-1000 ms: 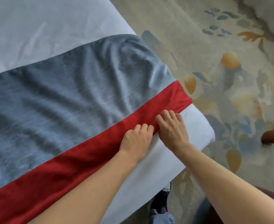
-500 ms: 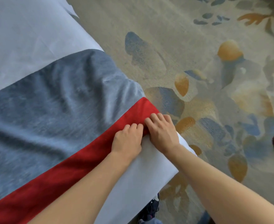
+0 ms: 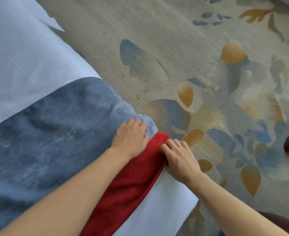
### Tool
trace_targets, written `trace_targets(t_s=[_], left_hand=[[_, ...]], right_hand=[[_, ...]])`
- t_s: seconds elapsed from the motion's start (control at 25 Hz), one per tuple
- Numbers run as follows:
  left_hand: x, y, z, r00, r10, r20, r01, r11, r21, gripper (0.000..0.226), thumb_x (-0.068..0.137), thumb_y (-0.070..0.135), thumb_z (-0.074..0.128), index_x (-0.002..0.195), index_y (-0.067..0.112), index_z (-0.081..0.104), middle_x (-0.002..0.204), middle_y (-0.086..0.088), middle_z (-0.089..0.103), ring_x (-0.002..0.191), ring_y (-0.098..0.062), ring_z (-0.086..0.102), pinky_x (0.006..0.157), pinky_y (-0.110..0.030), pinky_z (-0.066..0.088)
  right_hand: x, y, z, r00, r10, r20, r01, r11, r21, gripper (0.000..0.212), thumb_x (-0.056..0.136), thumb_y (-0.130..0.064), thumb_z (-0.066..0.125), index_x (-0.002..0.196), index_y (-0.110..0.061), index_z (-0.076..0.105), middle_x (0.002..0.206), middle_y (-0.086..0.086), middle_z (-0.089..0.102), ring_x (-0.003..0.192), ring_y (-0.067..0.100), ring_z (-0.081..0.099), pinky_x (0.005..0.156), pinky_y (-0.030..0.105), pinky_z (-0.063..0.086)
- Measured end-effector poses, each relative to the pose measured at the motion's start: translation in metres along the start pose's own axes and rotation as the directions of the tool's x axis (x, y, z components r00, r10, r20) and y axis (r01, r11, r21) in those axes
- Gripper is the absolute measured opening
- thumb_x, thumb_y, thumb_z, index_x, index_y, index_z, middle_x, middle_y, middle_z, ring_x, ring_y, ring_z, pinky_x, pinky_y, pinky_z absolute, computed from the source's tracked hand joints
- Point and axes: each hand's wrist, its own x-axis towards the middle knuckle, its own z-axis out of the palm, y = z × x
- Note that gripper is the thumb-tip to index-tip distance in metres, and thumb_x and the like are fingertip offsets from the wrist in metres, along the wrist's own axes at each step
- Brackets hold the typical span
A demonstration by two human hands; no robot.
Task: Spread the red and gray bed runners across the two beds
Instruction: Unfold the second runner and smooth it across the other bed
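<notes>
- Bed runner, gray with a red band, is laid across the white bed to its edge.
- Left hand is pressed flat on the gray part, grip wide.
- Right hand has its grip curled on the red band's edge.
- Patterned carpet is seen beside the bed.

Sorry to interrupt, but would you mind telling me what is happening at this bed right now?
A person is laying a gray and red bed runner across a white-sheeted bed. The left hand rests on the gray part near the bed's edge, while the right hand grips the red band where it drops over the side. The gray part shows some wrinkles. A patterned carpet lies beside the bed.
</notes>
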Motion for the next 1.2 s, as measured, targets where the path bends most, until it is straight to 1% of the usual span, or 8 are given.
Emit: trace_targets(t_s=[0.2,0.4,0.6,0.72,0.84,0.96,1.08,1.2], left_hand=[[0.008,0.013,-0.005,0.963,0.265,0.053,-0.266,0.964,0.010,0.042,0.076,0.064,0.050,0.076,0.023,0.056,0.076,0.001,0.059,0.073,-0.021,0.059,0.063,-0.033,0.047],[-0.066,0.070,0.024,0.796,0.410,0.445,-0.446,0.894,-0.026,0.047,0.056,0.067,0.061,0.075,0.024,0.057,0.068,0.003,0.057,0.061,-0.020,0.057,0.050,-0.032,0.044],[-0.024,0.062,0.013,0.915,0.324,0.239,-0.318,0.946,-0.066,0.036,0.079,0.057,0.050,0.079,0.022,0.060,0.076,0.000,0.060,0.072,-0.023,0.059,0.062,-0.035,0.048],[0.026,0.021,0.008,0.971,0.209,0.121,-0.210,0.978,-0.003,0.035,0.087,0.049,0.044,0.095,0.021,0.063,0.097,0.000,0.063,0.094,-0.023,0.059,0.082,-0.039,0.048],[0.046,-0.019,0.016,0.966,0.167,0.198,-0.186,0.979,0.082,0.050,0.090,0.044,0.034,0.121,0.017,0.062,0.128,-0.006,0.062,0.123,-0.026,0.054,0.109,-0.042,0.036],[0.041,-0.061,0.018,0.919,0.180,0.352,-0.246,0.957,0.154,0.062,0.092,0.052,0.025,0.135,0.021,0.056,0.141,-0.008,0.055,0.137,-0.025,0.043,0.120,-0.042,0.018],[0.049,-0.097,0.005,0.952,-0.066,0.298,-0.008,0.971,0.241,0.074,0.090,0.058,0.013,0.147,0.021,0.043,0.156,-0.007,0.037,0.149,-0.023,0.022,0.122,-0.040,0.002],[0.053,-0.073,0.004,0.965,-0.076,0.252,0.032,0.984,0.175,0.073,0.091,0.055,0.016,0.148,0.015,0.041,0.158,-0.010,0.033,0.150,-0.026,0.018,0.122,-0.045,0.000]], right_hand=[[-0.019,0.001,0.001,0.995,0.103,-0.011,-0.102,0.990,0.101,0.018,0.064,-0.009,0.057,0.076,-0.019,0.049,0.077,-0.002,0.045,0.071,0.026,0.047,0.062,0.037,0.038],[-0.057,-0.001,0.001,0.996,0.068,0.049,-0.077,0.975,0.206,0.016,0.061,-0.012,0.052,0.074,-0.020,0.050,0.077,-0.002,0.044,0.069,0.024,0.047,0.062,0.035,0.033],[-0.028,0.022,-0.010,0.994,0.050,0.094,-0.073,0.965,0.253,0.027,0.066,-0.017,0.046,0.090,-0.020,0.057,0.090,-0.002,0.052,0.082,0.024,0.052,0.072,0.035,0.041],[0.005,0.029,-0.008,0.979,0.203,-0.015,-0.187,0.928,0.323,0.030,0.079,-0.009,0.046,0.103,-0.020,0.061,0.102,-0.002,0.060,0.091,0.024,0.058,0.077,0.037,0.045],[0.048,0.003,0.001,0.962,0.273,-0.022,-0.238,0.872,0.427,0.037,0.093,-0.021,0.046,0.127,-0.013,0.058,0.130,0.006,0.059,0.118,0.026,0.056,0.099,0.039,0.045],[0.057,-0.024,0.021,0.959,0.172,0.224,-0.263,0.836,0.482,0.057,0.098,-0.043,0.043,0.148,-0.017,0.041,0.153,0.006,0.042,0.142,0.018,0.035,0.118,0.029,0.023],[0.042,0.000,0.039,0.758,0.357,0.546,-0.604,0.700,0.380,0.069,0.092,-0.068,0.025,0.145,-0.027,0.044,0.153,-0.004,0.043,0.140,0.014,0.037,0.116,0.034,0.027],[0.047,-0.002,0.027,0.807,0.459,0.372,-0.583,0.716,0.384,0.068,0.094,-0.061,0.029,0.149,-0.021,0.038,0.155,0.000,0.039,0.142,0.017,0.034,0.118,0.033,0.025]])
